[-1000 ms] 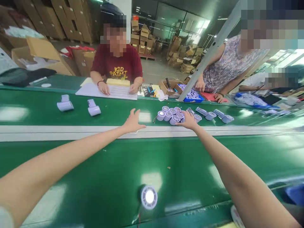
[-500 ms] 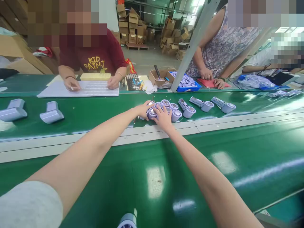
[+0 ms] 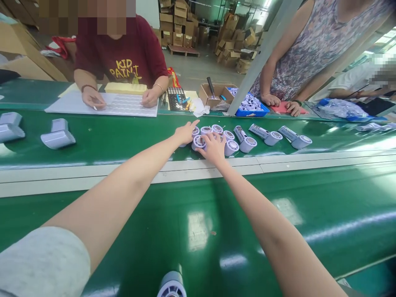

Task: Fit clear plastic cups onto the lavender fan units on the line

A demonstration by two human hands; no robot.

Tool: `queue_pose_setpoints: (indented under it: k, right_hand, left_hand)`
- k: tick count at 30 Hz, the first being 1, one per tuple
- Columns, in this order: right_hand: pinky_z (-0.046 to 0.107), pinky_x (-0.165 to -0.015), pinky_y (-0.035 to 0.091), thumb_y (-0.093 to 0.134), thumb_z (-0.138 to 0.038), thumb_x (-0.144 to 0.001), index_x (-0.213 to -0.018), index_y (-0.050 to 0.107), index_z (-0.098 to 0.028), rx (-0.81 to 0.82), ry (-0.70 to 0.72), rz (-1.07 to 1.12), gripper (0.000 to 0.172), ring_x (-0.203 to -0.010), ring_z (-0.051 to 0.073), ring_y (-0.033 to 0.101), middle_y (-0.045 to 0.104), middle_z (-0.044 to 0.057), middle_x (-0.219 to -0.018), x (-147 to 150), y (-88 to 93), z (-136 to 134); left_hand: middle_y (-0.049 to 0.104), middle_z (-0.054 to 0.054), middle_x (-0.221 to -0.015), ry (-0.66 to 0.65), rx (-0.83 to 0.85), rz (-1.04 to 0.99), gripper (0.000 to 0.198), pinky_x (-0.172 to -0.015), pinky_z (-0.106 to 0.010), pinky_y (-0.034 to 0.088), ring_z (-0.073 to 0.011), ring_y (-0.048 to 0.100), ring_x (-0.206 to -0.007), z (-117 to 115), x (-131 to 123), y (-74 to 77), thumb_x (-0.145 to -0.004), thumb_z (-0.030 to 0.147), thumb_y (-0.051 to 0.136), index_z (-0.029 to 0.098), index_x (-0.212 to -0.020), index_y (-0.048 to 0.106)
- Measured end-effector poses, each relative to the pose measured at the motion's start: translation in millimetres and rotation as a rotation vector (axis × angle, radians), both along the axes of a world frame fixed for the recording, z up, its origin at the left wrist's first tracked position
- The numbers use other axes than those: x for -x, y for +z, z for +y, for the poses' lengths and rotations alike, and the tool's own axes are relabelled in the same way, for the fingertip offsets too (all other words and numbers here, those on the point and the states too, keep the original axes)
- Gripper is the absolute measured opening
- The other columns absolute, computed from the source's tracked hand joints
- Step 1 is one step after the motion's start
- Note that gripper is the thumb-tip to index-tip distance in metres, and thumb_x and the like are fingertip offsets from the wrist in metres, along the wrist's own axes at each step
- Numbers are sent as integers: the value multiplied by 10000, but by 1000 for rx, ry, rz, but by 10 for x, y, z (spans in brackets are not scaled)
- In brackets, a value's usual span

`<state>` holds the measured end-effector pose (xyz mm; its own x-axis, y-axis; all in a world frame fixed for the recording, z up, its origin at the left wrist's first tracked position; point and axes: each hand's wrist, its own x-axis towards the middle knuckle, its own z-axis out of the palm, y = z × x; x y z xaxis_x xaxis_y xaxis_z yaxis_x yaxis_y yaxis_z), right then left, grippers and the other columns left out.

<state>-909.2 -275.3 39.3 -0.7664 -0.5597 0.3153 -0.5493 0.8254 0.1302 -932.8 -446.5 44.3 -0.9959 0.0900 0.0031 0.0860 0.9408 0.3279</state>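
Note:
A tight cluster of pale lilac round housings (image 3: pixel 231 147) with spoked, vent-like ends stands on the far green belt (image 3: pixel 133 136). My left hand (image 3: pixel 185 134) is at the cluster's left side, its fingers stretched out and partly covering a housing. Over the front middle of the group lies my right hand (image 3: pixel 214 147), fingers spread across the tops and thumb beside the front-left housing (image 3: pixel 199 142). Parts of the housings under both hands are hidden. Right of the cluster, several lilac pieces with labelled handles (image 3: pixel 259 131) lie on the belt.
Two lilac pieces (image 3: pixel 58 134) lie at the far left. Another round housing (image 3: pixel 172 284) stands on the near belt (image 3: pixel 139 235). A pale rail (image 3: pixel 93 175) divides the belts. Opposite, co-workers' hands (image 3: pixel 93 98) work beside a cardboard box (image 3: pixel 213 93), a blue tray (image 3: pixel 252 112) and a slanted post (image 3: pixel 262 57).
My left hand's fingers have lifted off the housing tops and point away. My right hand stays on the cluster with little change. The whole view has shifted and tilted slightly.

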Motion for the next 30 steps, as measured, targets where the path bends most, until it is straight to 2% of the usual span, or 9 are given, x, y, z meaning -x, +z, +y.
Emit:
queue_pose_setpoints:
  k: [3,5,10,14,19,21,25,27,30]
  right_hand:
    - [679,-978,232,578,-589,-826,-1236,564,-272,2,-107,-45,518,-1384,446,166,280,135,-1534,55,67,-9]
    - [674,-959,285,581,-605,-815,-1353,468,-289,-35,-150,-109,634,-1380,439,205,224,148,-1558,73,109,-31]
    - [678,-939,318,599,-602,-796,-1462,325,-319,-161,-98,-171,774,-1291,430,342,494,149,-1389,-14,149,-63]
    - [627,-987,294,544,-552,-852,-1472,307,-281,-201,-63,-161,717,-1239,380,376,571,141,-1263,-87,161,-34]
    - [642,-920,348,563,-654,-790,-1369,478,-282,-260,-62,-243,694,-1297,468,279,379,153,-1456,79,279,43]
    - [636,-851,403,656,-656,-709,-1356,492,-280,-319,-38,-305,766,-1263,497,319,404,166,-1435,154,336,75]
    - [515,-792,467,758,-582,-643,-1289,523,-240,-408,96,-336,768,-1118,406,469,588,141,-1212,182,404,131]
    - [478,-789,458,725,-588,-683,-1236,539,-216,-411,150,-300,692,-1083,373,478,618,124,-1136,166,400,158]
    - [434,-781,428,711,-594,-691,-1214,534,-204,-389,206,-253,676,-1050,353,475,621,116,-1109,173,351,195]
  left_hand:
    - [377,-120,-1418,-43,44,-8,778,-885,-408,511,-327,576,-1160,-20,-27,1,-843,268,535,374,-1502,135]
    - [269,-112,-1498,-89,68,-3,870,-893,-422,509,-350,541,-1201,-18,-39,34,-787,222,595,418,-1496,129]
    - [-52,-85,-1599,-188,98,-8,1116,-953,-468,478,-408,420,-1292,-34,32,119,-663,167,675,404,-1506,-16]
    - [53,-55,-1589,-319,188,-40,1062,-990,-524,440,-451,334,-1324,-139,75,108,-580,263,758,449,-1473,213]
    - [341,-139,-1408,-235,76,-49,997,-933,-446,494,-354,566,-1134,-240,37,41,-620,377,729,338,-1485,235]
    - [320,-141,-1430,-202,65,-65,994,-939,-445,490,-354,586,-1118,-258,49,32,-650,400,702,342,-1497,186]
    - [14,-83,-1590,-218,82,-109,1176,-1013,-471,433,-421,447,-1283,-287,152,80,-591,394,753,431,-1498,5]
    - [40,-67,-1597,-272,86,-129,1228,-1036,-474,412,-427,397,-1320,-300,205,116,-560,381,772,431,-1498,-20]
    - [219,-72,-1540,-295,72,-133,1165,-1032,-444,420,-399,458,-1273,-314,236,146,-548,379,775,409,-1505,112]
